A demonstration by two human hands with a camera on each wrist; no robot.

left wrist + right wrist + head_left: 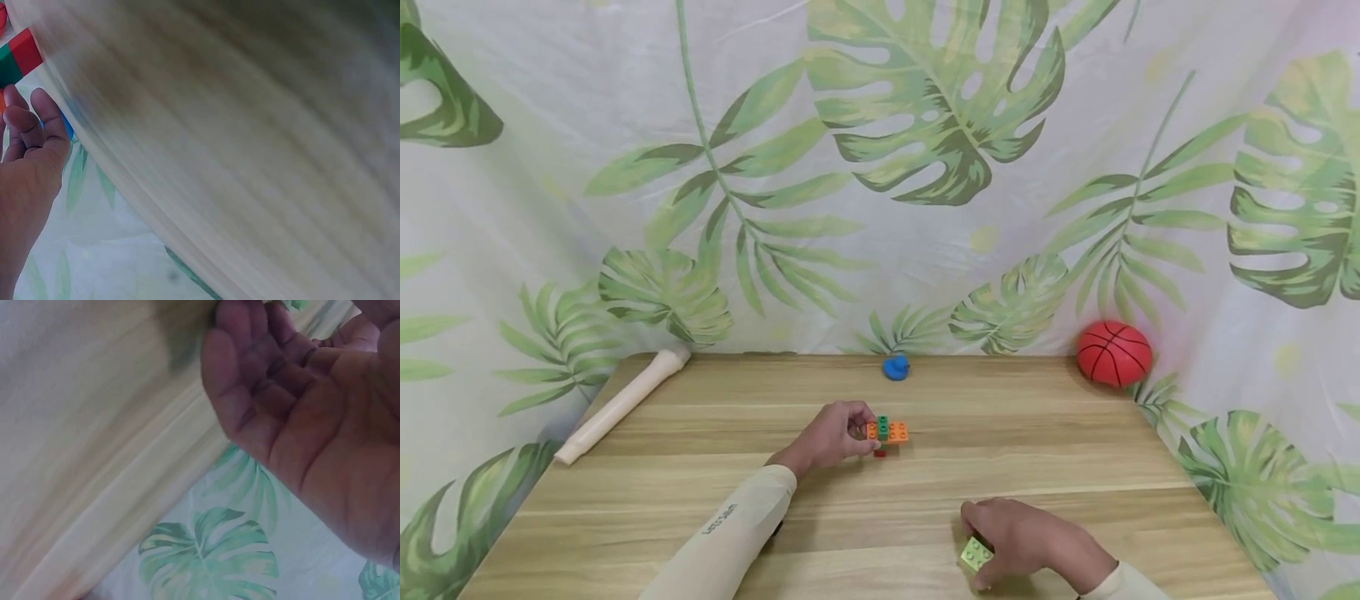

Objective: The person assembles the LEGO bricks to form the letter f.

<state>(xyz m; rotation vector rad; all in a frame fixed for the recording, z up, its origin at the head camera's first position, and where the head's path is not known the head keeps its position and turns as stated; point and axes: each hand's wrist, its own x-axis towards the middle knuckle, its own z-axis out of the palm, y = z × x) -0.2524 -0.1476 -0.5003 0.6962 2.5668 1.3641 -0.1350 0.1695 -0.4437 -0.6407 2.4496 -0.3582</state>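
My left hand [835, 435] pinches a small assembly of toy building bricks near the middle of the table. An orange brick [898, 432] lies crosswise in it, with a green brick [883, 427] on top and a red brick [880, 453] at the bottom. In the left wrist view, the red brick [25, 51] and green brick [9, 67] show beyond the fingertips. Lower right, my right hand [1026, 535] holds a light green brick [976, 553] between thumb and fingers, studs facing up. In the right wrist view its fingers are curled, and the brick cannot be made out.
A blue rubber duck [896, 367] sits at the table's back edge. At the back right corner is a red ball [1114, 353] with black lines. A pale rolled tube [621, 407] lies along the left edge. Leaf-patterned cloth [925, 267] hangs behind the wooden table [1037, 433].
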